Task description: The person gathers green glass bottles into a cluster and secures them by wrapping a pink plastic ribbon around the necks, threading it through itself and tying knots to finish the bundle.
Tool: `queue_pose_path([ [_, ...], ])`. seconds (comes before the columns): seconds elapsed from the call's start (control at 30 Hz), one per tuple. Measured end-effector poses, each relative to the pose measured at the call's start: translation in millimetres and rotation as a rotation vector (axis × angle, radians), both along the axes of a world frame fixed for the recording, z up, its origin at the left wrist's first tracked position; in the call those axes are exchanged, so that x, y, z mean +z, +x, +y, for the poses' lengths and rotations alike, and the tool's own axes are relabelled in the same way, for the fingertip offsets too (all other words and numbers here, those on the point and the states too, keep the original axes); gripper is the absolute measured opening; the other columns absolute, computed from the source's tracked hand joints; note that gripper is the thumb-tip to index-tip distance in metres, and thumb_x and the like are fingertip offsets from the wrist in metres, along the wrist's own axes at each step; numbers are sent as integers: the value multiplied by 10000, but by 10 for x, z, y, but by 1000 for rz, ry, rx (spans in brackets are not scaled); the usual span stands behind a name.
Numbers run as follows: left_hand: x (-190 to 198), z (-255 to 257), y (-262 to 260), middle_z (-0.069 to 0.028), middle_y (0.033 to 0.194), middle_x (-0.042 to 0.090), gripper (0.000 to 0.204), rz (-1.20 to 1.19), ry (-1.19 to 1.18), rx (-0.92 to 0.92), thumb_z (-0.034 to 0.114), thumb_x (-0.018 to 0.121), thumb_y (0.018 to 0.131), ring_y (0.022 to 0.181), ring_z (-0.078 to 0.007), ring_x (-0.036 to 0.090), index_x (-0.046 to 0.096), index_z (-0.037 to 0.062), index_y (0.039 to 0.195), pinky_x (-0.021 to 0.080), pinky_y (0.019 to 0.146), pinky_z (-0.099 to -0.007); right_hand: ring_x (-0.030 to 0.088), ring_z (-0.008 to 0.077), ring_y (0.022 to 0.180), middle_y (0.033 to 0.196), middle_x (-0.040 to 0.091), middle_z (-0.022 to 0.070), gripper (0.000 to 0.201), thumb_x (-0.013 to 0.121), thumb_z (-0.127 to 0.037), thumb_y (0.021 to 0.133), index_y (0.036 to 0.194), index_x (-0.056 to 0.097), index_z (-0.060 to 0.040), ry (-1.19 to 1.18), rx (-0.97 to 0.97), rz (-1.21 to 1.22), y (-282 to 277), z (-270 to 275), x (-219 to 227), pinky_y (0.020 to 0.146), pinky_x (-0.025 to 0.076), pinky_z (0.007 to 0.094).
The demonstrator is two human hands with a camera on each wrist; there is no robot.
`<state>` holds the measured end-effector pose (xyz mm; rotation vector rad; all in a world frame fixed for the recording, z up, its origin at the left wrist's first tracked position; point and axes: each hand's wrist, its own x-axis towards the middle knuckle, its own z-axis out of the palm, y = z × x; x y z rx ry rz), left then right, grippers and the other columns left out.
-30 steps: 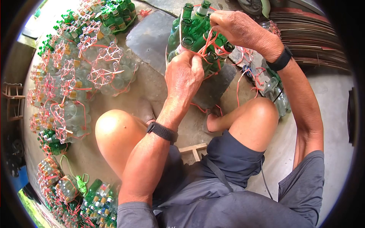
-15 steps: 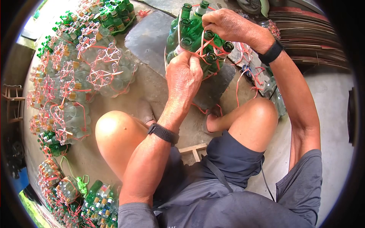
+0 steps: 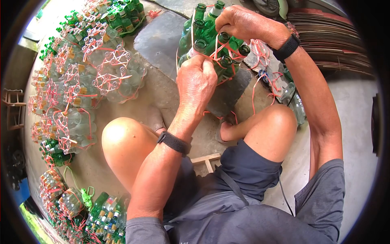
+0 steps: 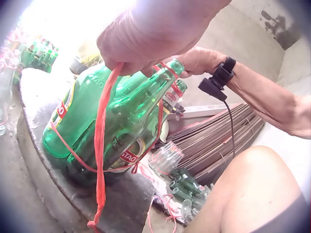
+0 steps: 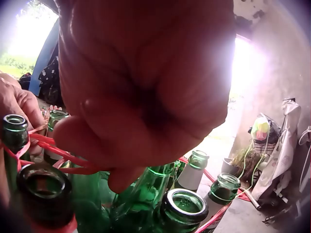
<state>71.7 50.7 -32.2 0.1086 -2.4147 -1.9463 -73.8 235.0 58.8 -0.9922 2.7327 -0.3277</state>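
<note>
Several green bottles (image 3: 208, 30) stand upright in a cluster, pink-red twine (image 4: 100, 145) wound round their sides and necks. My left hand (image 3: 197, 79) pinches the twine at the near side of the cluster; in the left wrist view a strand hangs down from its fingers. Above the far right bottle necks, my right hand (image 3: 248, 26) has its fingers curled on the twine. The right wrist view shows this hand (image 5: 146, 92) close over the bottle mouths (image 5: 186, 204), with strands running to its fingers. Its fingertips are partly hidden.
Many twine-bound clear bottles (image 3: 115, 75) fill the left side, with green ones (image 3: 126, 20) behind. Stacked flat sheets (image 3: 333, 44) lie at the right back. Loose twine (image 3: 255, 91) and more bottles (image 3: 296, 105) lie beside the right knee. A small wooden frame (image 3: 206, 158) sits between the legs.
My right hand has moved a little left and its wrist lower over the cluster. The left hand stays nearly still at the near bottles.
</note>
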Motion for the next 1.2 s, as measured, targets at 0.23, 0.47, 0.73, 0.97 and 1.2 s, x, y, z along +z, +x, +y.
queue_pose_path([
  [0.23,16,-20,0,-263,846,719,269,-14,-50,9,196,588,968,833,-435,738,789,18,980,564,788,-497,724,284,632,806,754,185,194,658,-8,882,1029,782,15,64,-71,-99,-56,-26,12,625,585,411],
  [0.47,-35,-48,-14,-253,758,674,250,-23,-20,5,188,606,943,720,-406,706,745,-12,886,549,734,-481,678,185,474,681,706,118,256,557,-14,928,1074,768,-10,161,-95,-258,7,-179,240,419,534,341],
  [0.73,1,-142,17,-193,610,588,269,-42,16,-16,178,622,944,562,-256,612,706,-38,808,516,640,-424,672,179,474,713,719,114,274,549,7,930,1099,764,8,158,-119,-321,46,-204,277,428,534,340],
  [0.97,68,-193,43,-131,569,536,260,-61,56,-7,157,630,942,550,-125,537,699,-51,803,482,587,-369,746,312,728,857,764,194,219,623,7,921,1096,753,26,-79,179,142,-1,170,-108,684,582,401],
  [1.2,28,-196,29,-4,667,616,232,-8,149,-17,154,677,977,646,-51,534,766,-46,901,453,595,-295,727,406,898,844,708,229,229,737,-224,922,962,732,1,-397,-237,251,1157,-121,7,770,581,488],
])
